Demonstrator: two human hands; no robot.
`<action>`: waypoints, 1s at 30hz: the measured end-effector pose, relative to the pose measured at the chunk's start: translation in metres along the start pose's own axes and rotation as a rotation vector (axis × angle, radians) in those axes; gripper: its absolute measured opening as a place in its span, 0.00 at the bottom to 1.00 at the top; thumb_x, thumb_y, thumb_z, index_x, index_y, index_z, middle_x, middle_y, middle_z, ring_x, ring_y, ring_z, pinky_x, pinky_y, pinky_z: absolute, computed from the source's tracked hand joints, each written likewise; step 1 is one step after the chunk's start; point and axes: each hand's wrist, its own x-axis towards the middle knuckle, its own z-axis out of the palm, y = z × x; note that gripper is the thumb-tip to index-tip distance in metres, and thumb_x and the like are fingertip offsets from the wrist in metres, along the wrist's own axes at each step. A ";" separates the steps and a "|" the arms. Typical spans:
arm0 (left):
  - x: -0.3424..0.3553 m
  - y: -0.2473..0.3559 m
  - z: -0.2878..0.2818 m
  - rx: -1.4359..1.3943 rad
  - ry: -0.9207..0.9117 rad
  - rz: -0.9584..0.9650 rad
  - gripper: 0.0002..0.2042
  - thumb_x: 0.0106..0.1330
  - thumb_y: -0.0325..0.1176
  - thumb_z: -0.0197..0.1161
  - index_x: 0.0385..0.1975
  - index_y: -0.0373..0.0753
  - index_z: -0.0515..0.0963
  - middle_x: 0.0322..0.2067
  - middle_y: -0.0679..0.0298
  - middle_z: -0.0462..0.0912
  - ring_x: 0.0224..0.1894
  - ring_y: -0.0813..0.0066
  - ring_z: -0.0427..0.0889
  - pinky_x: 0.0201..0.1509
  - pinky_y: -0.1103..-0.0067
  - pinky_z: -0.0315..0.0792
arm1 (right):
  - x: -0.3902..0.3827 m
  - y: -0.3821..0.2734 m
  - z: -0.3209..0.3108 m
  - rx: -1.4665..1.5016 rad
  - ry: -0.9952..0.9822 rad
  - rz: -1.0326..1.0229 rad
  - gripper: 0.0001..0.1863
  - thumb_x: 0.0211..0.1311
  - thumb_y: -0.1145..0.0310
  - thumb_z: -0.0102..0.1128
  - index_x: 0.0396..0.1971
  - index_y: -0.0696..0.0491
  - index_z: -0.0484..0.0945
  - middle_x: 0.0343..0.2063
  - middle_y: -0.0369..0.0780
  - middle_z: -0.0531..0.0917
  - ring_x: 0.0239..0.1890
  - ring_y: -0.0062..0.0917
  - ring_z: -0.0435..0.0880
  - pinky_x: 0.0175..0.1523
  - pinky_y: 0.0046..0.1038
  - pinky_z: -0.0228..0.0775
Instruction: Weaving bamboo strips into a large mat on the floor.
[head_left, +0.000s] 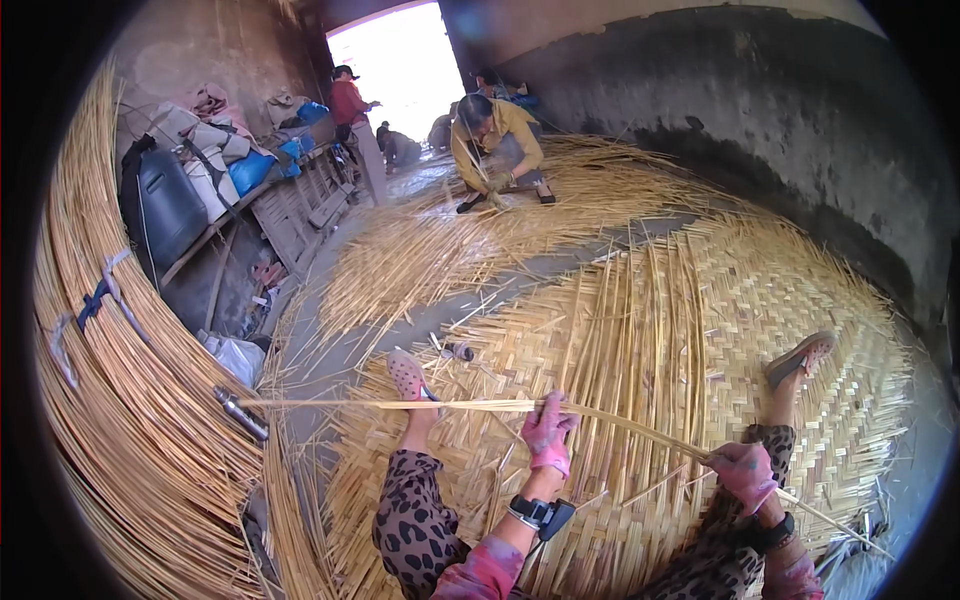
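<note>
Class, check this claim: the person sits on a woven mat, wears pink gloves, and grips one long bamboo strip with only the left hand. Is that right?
Not quite. The head view shows both hands gripping the long bamboo strip: the left hand and the right hand. The woven mat and the pink gloves are correct.

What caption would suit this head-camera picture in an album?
Seated on a half-woven mat, left hand and right hand grip one long reed strip; another person weaves beyond.
</note>
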 end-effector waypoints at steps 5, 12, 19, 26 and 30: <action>-0.065 -0.012 0.038 0.078 -0.392 -0.124 0.09 0.60 0.35 0.62 0.36 0.39 0.79 0.36 0.65 0.82 0.35 0.77 0.81 0.33 0.79 0.79 | 0.007 -0.022 0.012 0.033 -0.023 -0.106 0.11 0.49 0.61 0.65 0.27 0.53 0.84 0.13 0.41 0.79 0.14 0.25 0.78 0.24 0.26 0.70; -0.036 -0.008 0.012 0.193 -0.202 -0.108 0.10 0.58 0.31 0.64 0.39 0.38 0.78 0.35 0.62 0.82 0.32 0.76 0.82 0.29 0.80 0.79 | -0.006 -0.037 -0.017 -0.005 -0.200 0.007 0.13 0.56 0.59 0.61 0.28 0.55 0.83 0.14 0.41 0.79 0.16 0.23 0.77 0.26 0.26 0.70; -0.008 0.027 -0.028 0.090 -0.071 -0.025 0.10 0.57 0.31 0.65 0.37 0.37 0.79 0.29 0.63 0.82 0.24 0.77 0.80 0.22 0.83 0.76 | -0.025 0.010 -0.057 -0.401 0.074 -0.392 0.11 0.49 0.63 0.61 0.15 0.55 0.79 0.12 0.43 0.76 0.15 0.32 0.77 0.22 0.31 0.69; -0.037 0.052 -0.013 -0.102 -0.289 -0.019 0.15 0.56 0.36 0.67 0.40 0.35 0.77 0.34 0.60 0.82 0.27 0.72 0.82 0.28 0.78 0.79 | -0.020 -0.052 -0.062 -0.509 0.174 -0.415 0.14 0.45 0.61 0.65 0.13 0.55 0.77 0.12 0.44 0.75 0.17 0.37 0.77 0.26 0.35 0.69; -0.087 0.057 0.026 0.116 -0.582 -0.181 0.14 0.57 0.36 0.66 0.40 0.36 0.76 0.36 0.60 0.81 0.31 0.71 0.82 0.31 0.76 0.81 | -0.031 -0.094 -0.046 -0.333 0.140 -0.556 0.13 0.48 0.61 0.65 0.16 0.55 0.78 0.14 0.44 0.76 0.18 0.38 0.76 0.26 0.33 0.68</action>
